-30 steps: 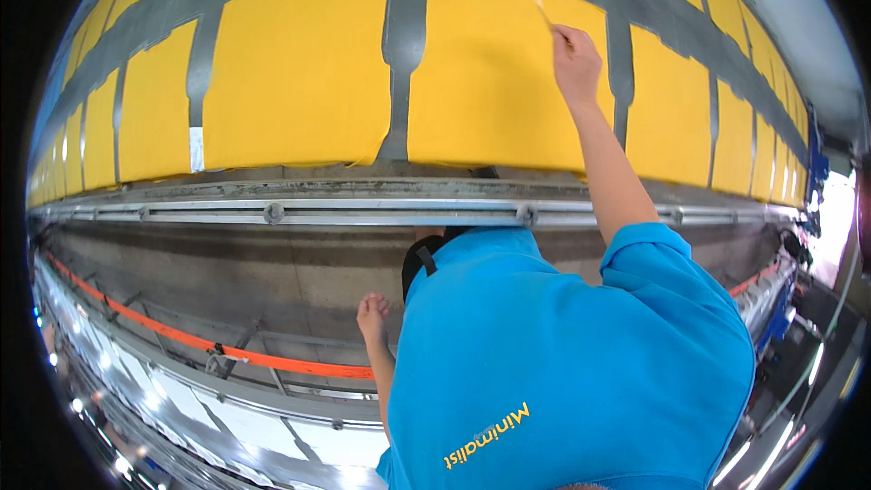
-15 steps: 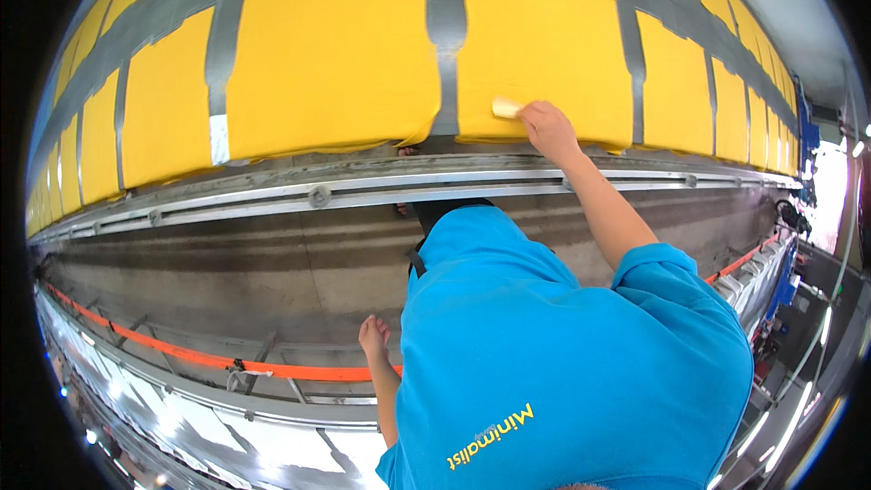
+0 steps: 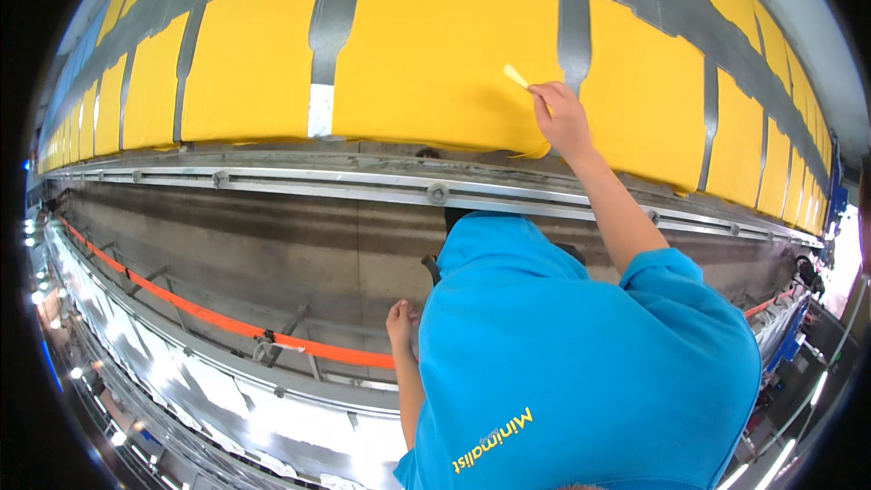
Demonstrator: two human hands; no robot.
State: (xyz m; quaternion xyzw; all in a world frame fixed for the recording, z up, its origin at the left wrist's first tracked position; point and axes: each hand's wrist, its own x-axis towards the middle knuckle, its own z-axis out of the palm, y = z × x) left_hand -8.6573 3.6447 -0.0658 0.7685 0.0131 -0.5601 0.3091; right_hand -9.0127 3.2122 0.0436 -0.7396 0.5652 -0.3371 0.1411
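Between the thumb and fingers of my right hand [image 3: 561, 118] is a small, flat, pale yellow strip [image 3: 516, 76], its free end tilted up and to the left. I cannot make out what kind of thing it is. The hand is over the front right part of a large yellow fabric panel [image 3: 445, 45], close to the grey gap beside it. Whether the strip touches the fabric does not show. Low beside my body, away from the fabric, my left hand [image 3: 401, 322] hangs with fingers curled in and nothing visible in them.
More yellow panels [image 3: 644, 91] lie in rows along a long grey table [image 3: 331, 23]. A pale patch [image 3: 320, 111] covers one gap's front end. Along the table's near side runs a metal rail [image 3: 363, 187]. An orange bar [image 3: 204, 313] and another long table [image 3: 227, 390] are behind me.
The table and panels have shifted rightward in view as I moved left along them. My right hand is now over the panel left of the gap, and the strip points up more steeply.
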